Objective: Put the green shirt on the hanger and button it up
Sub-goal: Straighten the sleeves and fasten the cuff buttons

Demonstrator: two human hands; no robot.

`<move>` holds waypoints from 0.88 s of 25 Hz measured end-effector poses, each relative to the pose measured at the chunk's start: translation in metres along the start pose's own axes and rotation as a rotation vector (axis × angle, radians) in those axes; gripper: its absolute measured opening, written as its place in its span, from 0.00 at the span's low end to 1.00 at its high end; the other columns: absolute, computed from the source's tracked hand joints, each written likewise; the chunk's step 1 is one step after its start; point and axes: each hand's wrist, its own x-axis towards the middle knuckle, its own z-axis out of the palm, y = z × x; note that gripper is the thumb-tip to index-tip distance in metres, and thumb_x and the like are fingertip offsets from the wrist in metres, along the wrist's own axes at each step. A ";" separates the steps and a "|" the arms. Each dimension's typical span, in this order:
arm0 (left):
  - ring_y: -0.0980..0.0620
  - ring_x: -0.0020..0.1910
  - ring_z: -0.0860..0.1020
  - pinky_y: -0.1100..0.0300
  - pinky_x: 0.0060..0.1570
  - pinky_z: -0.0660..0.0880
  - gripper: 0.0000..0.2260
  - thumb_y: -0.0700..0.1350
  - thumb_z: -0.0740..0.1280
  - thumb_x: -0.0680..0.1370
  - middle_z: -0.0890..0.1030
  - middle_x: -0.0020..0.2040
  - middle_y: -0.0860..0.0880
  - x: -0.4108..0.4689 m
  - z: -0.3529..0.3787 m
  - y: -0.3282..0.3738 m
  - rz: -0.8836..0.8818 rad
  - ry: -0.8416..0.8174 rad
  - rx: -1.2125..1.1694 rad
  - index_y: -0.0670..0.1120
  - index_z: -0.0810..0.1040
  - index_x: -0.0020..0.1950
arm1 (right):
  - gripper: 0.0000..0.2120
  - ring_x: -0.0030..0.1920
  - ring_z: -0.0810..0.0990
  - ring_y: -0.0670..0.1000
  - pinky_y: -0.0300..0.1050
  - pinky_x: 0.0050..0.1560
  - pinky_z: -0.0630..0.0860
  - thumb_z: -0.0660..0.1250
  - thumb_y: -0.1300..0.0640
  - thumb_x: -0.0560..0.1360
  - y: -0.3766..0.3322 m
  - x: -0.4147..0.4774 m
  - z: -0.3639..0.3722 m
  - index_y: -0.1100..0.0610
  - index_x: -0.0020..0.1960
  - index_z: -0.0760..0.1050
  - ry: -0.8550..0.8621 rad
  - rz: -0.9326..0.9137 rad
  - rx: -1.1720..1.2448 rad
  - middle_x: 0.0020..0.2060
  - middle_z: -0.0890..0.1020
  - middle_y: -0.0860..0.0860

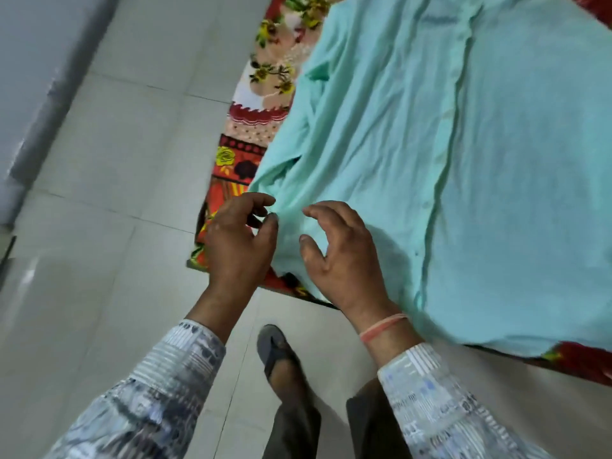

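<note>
Shirt, pale green, lies flat on a floral blanket, its button placket running lengthwise away from the person. Left hand and right hand hover open-fingered at its near corner, gripping nothing.

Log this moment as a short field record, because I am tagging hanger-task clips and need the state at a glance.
shirt: green shirt spread flat on a floral blanket
hanger: not in view
left hand: left hand at the shirt's near corner, fingers curled, not clearly gripping
right hand: right hand open, hovering over the same corner
wrist: orange band on the right wrist
floor: pale tiles; a sandalled foot below the hands
buttons: state cannot be told
</note>
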 end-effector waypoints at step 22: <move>0.47 0.44 0.88 0.49 0.45 0.86 0.08 0.53 0.71 0.83 0.89 0.47 0.47 0.074 -0.083 -0.036 -0.676 0.077 -0.771 0.52 0.80 0.59 | 0.24 0.67 0.77 0.50 0.47 0.69 0.75 0.66 0.41 0.79 -0.071 0.003 0.070 0.53 0.70 0.79 -0.014 0.065 -0.151 0.67 0.82 0.50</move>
